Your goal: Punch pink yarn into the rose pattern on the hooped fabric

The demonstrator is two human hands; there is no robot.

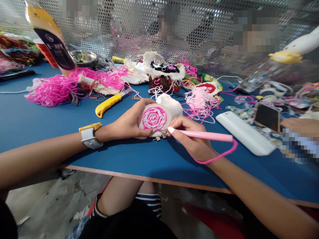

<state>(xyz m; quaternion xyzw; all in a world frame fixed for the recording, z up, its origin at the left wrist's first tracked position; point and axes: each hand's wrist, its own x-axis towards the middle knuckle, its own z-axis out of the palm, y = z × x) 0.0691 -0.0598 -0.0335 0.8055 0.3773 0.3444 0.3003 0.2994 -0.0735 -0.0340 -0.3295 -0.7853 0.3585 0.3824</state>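
Note:
My left hand (pixel 134 120) grips an embroidery hoop (pixel 170 114) by its left side, the thumb along the lower rim. The cream cloth in the hoop carries a round spiral of pink and white yarn loops (pixel 154 118). In my right hand (pixel 193 136) is a pink punch needle (pixel 206 134), held like a pen. Its metal tip meets the cloth at the lower edge of the spiral. Bright pink yarn (pixel 224 154) trails from the back end of the handle and loops under my right wrist. Loose white cloth (pixel 170 104) sticks up behind the hoop.
Beyond my left hand lie a yellow-handled cutter (pixel 108 104) and a heap of pink yarn (pixel 53 89). A tall bottle (pixel 53 39) stands behind. To the right are pale pink yarn (pixel 201 101), a white oblong case (pixel 245 132), a phone (pixel 267 117) and another person's hand (pixel 301 126).

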